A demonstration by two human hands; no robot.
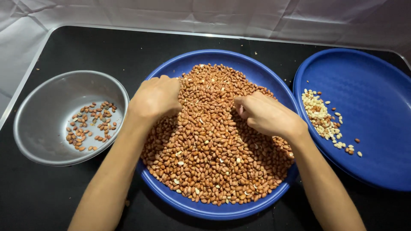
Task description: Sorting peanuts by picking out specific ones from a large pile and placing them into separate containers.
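The black counter (51, 201) carries everything, and I go from the big things to the small ones; in the middle is the wide blue plate (257, 70) with the heap of red-skinned peanuts (214, 162), and both my hands are working in this heap; at my right stands a second blue plate (376, 111) with a small row of pale peanuts without skin (319, 117) near its left rim; at my left stands the grey metal bowl (32, 128) with a few dark peanuts (90, 124) on its bottom.

To do this sorting well, I think it is better to spread the heap thin with a light touch, so each nut shows itself; to take only one nut at a time; to keep the wrists low, so nothing rolls over the rim onto the counter.

My left hand (156, 98) lies on the upper left slope of the heap, just beside the plate's rim; its fingers are curled down into the peanuts and I see only the back of the hand, so I cannot tell if they hold something.

My right hand (267, 115) rests on the right part of the heap; its fingers (240, 107) are bent and nearly closed together, the tips touching the peanuts as in a pinch; if a nut is between them is hidden.
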